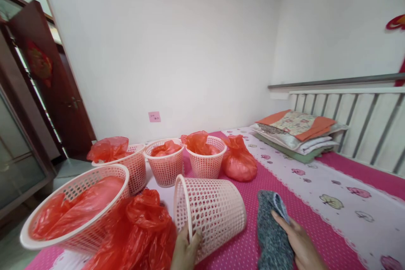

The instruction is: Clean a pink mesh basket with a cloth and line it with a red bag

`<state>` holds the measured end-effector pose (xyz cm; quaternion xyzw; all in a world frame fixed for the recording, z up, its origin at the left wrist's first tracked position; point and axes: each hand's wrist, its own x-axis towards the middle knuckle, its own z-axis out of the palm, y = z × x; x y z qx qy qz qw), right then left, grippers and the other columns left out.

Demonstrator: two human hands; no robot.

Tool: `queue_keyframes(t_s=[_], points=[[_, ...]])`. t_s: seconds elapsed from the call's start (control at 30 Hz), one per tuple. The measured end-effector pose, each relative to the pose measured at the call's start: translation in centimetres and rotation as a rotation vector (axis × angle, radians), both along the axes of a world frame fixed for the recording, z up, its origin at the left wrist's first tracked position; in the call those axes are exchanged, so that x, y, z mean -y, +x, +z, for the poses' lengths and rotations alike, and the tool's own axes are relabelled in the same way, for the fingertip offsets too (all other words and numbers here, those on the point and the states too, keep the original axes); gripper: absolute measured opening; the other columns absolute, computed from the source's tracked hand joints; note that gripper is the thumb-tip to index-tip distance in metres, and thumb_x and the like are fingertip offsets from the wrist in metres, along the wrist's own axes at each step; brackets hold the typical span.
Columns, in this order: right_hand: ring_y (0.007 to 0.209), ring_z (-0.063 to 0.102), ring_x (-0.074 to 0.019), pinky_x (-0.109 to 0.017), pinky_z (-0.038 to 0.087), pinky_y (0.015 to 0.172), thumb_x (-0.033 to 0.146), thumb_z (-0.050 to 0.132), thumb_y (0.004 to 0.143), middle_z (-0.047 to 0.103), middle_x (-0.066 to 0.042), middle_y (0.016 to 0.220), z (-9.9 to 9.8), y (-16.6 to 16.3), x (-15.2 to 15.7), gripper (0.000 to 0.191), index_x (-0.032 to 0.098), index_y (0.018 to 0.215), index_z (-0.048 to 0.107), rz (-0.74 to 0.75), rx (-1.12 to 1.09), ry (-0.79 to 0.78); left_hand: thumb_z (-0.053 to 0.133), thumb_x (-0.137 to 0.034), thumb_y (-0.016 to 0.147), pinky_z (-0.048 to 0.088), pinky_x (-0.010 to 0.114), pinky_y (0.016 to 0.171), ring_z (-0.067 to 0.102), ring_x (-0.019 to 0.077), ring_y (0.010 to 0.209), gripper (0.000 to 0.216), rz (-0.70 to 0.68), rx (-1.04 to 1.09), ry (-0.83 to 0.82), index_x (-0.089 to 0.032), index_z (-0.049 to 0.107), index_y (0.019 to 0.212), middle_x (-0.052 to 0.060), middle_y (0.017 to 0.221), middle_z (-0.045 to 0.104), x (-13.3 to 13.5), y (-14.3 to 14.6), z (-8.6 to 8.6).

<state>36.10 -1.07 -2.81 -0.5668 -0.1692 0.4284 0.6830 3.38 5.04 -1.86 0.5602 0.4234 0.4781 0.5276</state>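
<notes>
A pale pink perforated plastic basket [218, 215] lies on its side, its opening facing left. My left hand [186, 249] grips its rim, thumb on one side and fingers on the other. To the right, my right hand [299, 238] is closed on a dark grey fuzzy cloth [272, 232], which hangs apart from the basket. Close to my left hand, a crumpled red plastic bag [142, 228] sits on the bed. What that bag holds, if anything, cannot be seen.
A large basket [122, 173] with red plastic inside stands at the left. Behind are more baskets [166, 173] holding red bags, and a tied red bag [240, 164]. Folded bedding [297, 128] lies by the white headboard [363, 130]. A brown door [47, 76] is at far left.
</notes>
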Motion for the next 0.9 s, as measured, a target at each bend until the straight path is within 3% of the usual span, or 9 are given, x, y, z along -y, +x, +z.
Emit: queue_keyframes(t_s=[0.07,0.17,0.3,0.5,0.67,0.77,0.9], points=[[0.096,0.079,-0.0403,-0.044,0.064,0.08,0.058,0.094,0.051,0.085,-0.011,0.089,0.2,-0.6,0.0,0.076,0.016,0.111,0.08,0.003,-0.014,0.016,0.076,-0.067,0.078,0.057,0.037,0.077,0.068,0.0255,0.078,0.058,-0.008,0.006,-0.047,-0.015,0.079,0.103,0.007,0.081,0.075,0.2,0.0,0.5],[0.096,0.079,-0.0402,-0.044,0.063,0.081,0.058,0.094,0.049,0.085,-0.012,0.088,0.5,-1.2,0.2,0.078,0.014,0.112,0.08,0.011,-0.026,0.034,0.074,-0.07,0.079,0.056,0.035,0.082,0.067,0.025,0.084,0.059,0.023,0.05,-0.03,-0.017,0.077,0.105,0.006,0.086,0.074,0.6,0.2,1.4],[0.096,0.079,-0.0398,-0.046,0.063,0.083,0.059,0.094,0.052,0.085,-0.011,0.089,1.0,-1.6,0.1,0.074,0.015,0.11,0.081,0.044,-0.014,0.053,0.075,-0.073,0.076,0.056,0.034,0.079,0.067,0.0245,0.083,0.062,0.075,0.082,-0.072,-0.017,0.077,0.101,0.006,0.085,0.074,0.7,0.1,1.4],[0.099,0.078,-0.0388,-0.044,0.062,0.083,0.061,0.093,0.05,0.085,-0.01,0.088,2.5,-2.2,-0.6,0.076,0.015,0.11,0.08,-0.023,0.034,0.071,0.073,-0.073,0.077,0.059,0.041,0.088,0.071,0.0276,0.089,0.065,-0.019,0.075,-0.015,-0.017,0.079,0.108,0.01,0.096,0.079,0.7,-0.1,1.4],[0.092,0.079,-0.0359,-0.041,0.062,0.079,0.062,0.089,0.055,0.084,-0.009,0.089,2.6,-2.8,-1.1,0.078,0.015,0.116,0.077,-0.006,0.108,0.062,0.062,-0.079,0.082,0.06,0.04,0.09,0.073,0.0312,0.095,0.069,0.075,-0.015,-0.019,-0.016,0.078,0.104,0.012,0.095,0.08,0.8,-0.5,2.0],[0.088,0.078,-0.0338,-0.04,0.061,0.075,0.064,0.085,0.06,0.084,-0.008,0.089,2.6,-2.7,-1.5,0.076,0.015,0.116,0.076,0.034,0.139,0.088,0.063,-0.079,0.079,0.058,0.046,0.102,0.072,0.0374,0.113,0.07,0.183,-0.084,-0.01,-0.017,0.079,0.107,0.015,0.106,0.082,0.5,-1.2,1.3],[0.08,0.076,-0.0313,-0.038,0.058,0.072,0.064,0.08,0.063,0.081,-0.006,0.08,3.2,-2.2,-3.2,0.065,0.015,0.105,0.078,0.01,0.287,0.072,0.07,-0.073,0.075,0.043,0.051,0.123,0.055,0.0402,0.145,0.068,0.285,-0.128,-0.025,-0.018,0.079,0.113,0.018,0.136,0.076,0.3,-1.6,0.7]])
